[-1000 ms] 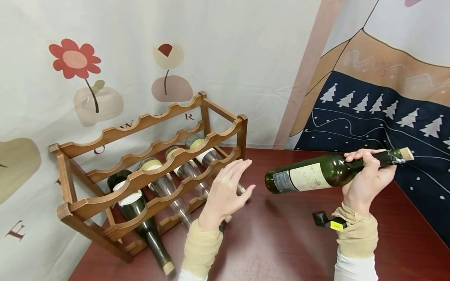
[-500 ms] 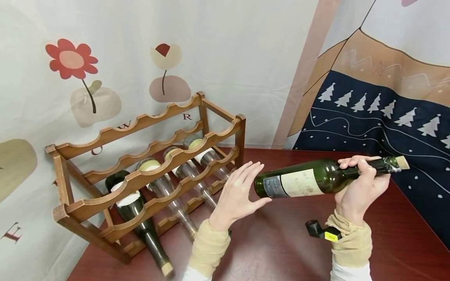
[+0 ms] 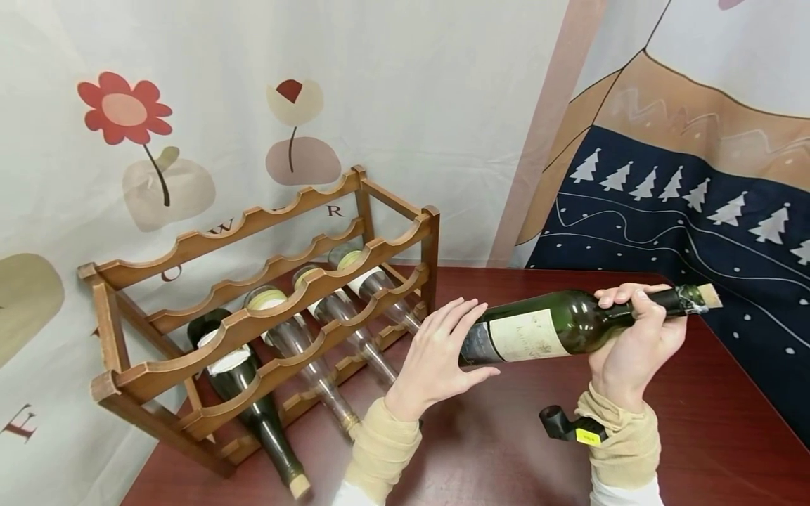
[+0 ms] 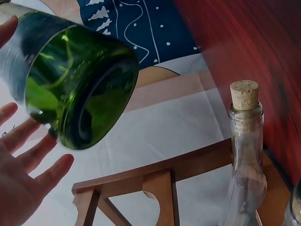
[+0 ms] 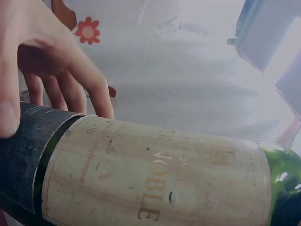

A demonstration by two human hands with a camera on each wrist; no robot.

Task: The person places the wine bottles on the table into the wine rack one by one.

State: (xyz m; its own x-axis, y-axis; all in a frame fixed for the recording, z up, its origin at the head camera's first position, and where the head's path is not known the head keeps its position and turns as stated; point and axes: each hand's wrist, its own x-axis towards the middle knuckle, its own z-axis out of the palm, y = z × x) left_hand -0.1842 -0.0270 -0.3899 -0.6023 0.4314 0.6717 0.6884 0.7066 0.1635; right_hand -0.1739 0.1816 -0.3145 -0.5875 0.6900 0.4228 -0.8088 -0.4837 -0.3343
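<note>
A green wine bottle (image 3: 528,334) with a cream-and-dark label and a cork is held in the air, its neck tilted slightly up to the right. My right hand (image 3: 639,344) grips it round the neck. At the base my left hand (image 3: 439,355) has its fingers fairly straight, spread on the far side with the thumb on the near side. In the left wrist view, the bottle's round green bottom (image 4: 101,101) lies beside those fingers. The right wrist view shows the label (image 5: 155,174) close up; whether the left hand bears any weight, I cannot tell.
A wooden wine rack (image 3: 272,316) stands to the left on the dark red table (image 3: 493,450). Several bottles lie in its lower row, among them a dark corked bottle (image 3: 253,400) and a clear bottle (image 3: 310,358). A printed curtain (image 3: 436,140) hangs behind.
My right hand has carried the wine bottle leftward. My left hand has shifted right, from apart to around the bottle's base. The rack and its bottles have stayed put.
</note>
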